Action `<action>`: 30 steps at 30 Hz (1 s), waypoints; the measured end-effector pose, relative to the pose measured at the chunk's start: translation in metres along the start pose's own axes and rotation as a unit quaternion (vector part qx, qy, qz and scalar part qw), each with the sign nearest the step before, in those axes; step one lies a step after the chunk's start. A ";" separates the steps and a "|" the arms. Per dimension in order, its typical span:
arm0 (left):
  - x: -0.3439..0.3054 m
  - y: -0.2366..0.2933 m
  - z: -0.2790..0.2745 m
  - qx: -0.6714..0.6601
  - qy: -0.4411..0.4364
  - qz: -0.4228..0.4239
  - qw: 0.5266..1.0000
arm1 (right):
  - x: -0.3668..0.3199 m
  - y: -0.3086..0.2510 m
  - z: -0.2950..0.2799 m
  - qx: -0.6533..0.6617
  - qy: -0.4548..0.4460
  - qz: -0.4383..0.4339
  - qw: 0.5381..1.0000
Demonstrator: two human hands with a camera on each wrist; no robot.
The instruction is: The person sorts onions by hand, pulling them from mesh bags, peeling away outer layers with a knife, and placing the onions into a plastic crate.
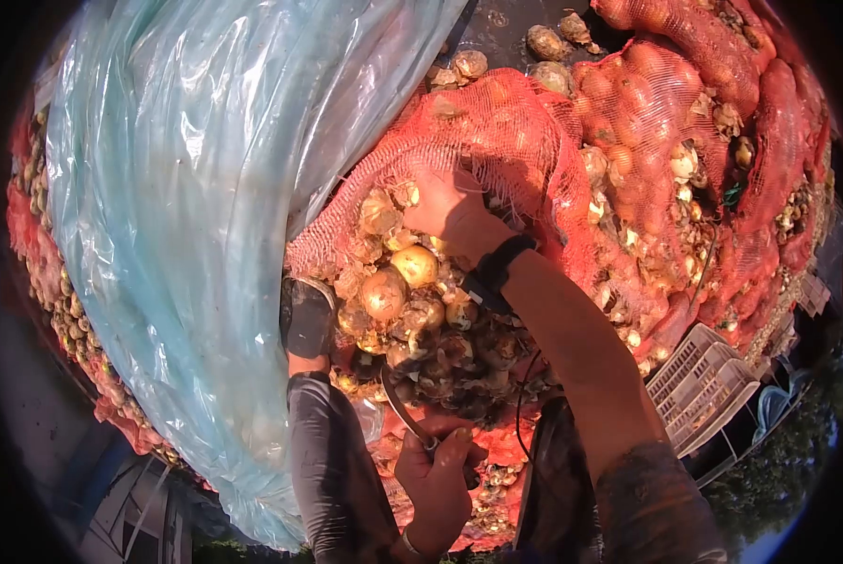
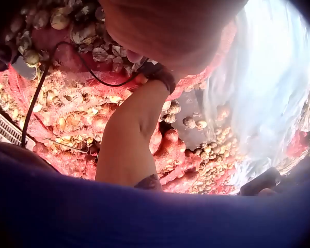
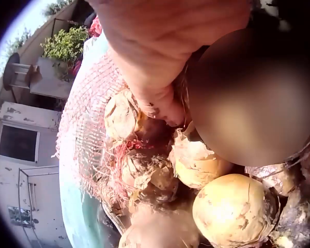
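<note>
In the head view my right hand [image 1: 445,207], with a black band on its wrist, reaches down among the onions at the mouth of a red mesh bag [image 1: 525,132]. Its bent fingers [image 3: 163,106] dip between papery-skinned onions beside the frayed mesh; the fingertips are partly hidden, so I cannot tell whether they grip one. A yellow onion [image 1: 415,266] and a browner onion [image 1: 383,293] lie just below that hand. Lower down, my left hand [image 1: 437,489] grips a curved knife [image 1: 405,406] by its handle, the blade pointing up towards the pile.
Blue-tinted plastic sheeting [image 1: 187,216] drapes along the left side. More filled mesh bags [image 1: 647,103] lie at the right, near a pale plastic crate [image 1: 702,387]. Loose onions [image 1: 546,42] sit on the dark ground at the top. A thin black cord [image 1: 523,414] hangs near the right arm.
</note>
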State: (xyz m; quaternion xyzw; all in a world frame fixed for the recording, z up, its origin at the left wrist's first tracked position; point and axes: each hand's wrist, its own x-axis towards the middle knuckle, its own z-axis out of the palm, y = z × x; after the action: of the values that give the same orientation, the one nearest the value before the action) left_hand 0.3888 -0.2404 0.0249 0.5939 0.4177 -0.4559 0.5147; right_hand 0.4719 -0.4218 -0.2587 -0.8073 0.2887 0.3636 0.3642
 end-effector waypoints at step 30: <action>-0.004 -0.029 0.026 0.050 -0.055 0.008 0.997 | -0.174 0.075 0.018 0.025 0.157 -0.278 0.947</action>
State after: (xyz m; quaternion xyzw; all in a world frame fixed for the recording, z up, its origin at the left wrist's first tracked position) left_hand 0.3570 -0.2623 0.0204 0.5965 0.3605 -0.5038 0.5103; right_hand 0.3115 -0.4149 -0.1569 -0.8931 0.1149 0.1096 0.4208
